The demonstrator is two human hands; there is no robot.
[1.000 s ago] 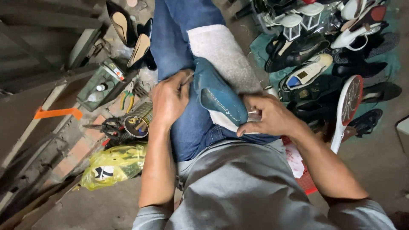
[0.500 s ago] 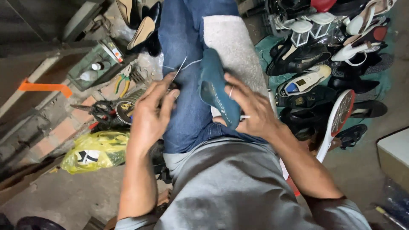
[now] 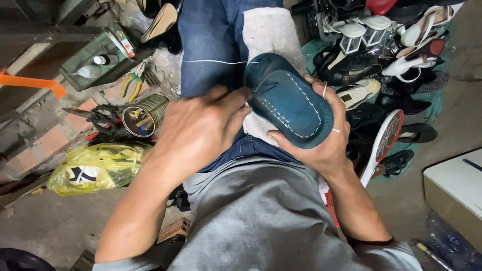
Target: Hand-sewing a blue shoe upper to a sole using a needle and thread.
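A tin can [image 3: 143, 116] at left holds tools. On the lap, the right hand [image 3: 321, 145] cups a blue shoe [image 3: 288, 100]; the left hand [image 3: 201, 130] pinches white thread [image 3: 216, 61] beside it.

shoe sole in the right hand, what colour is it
Dark teal blue, with white stitching along the sole edge; head view.

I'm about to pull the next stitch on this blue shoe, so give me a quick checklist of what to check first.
1. Shoe held firm in right hand: ok.
2. Left hand at the sole's edge: ok.
3. White thread taut, running clear across the jeans: ok.
4. Stitch row even along the sole: ok.
5. Needle position: cannot tell, hidden by fingers.
6. Thread wound on right fingers, free of snags: cannot tell.
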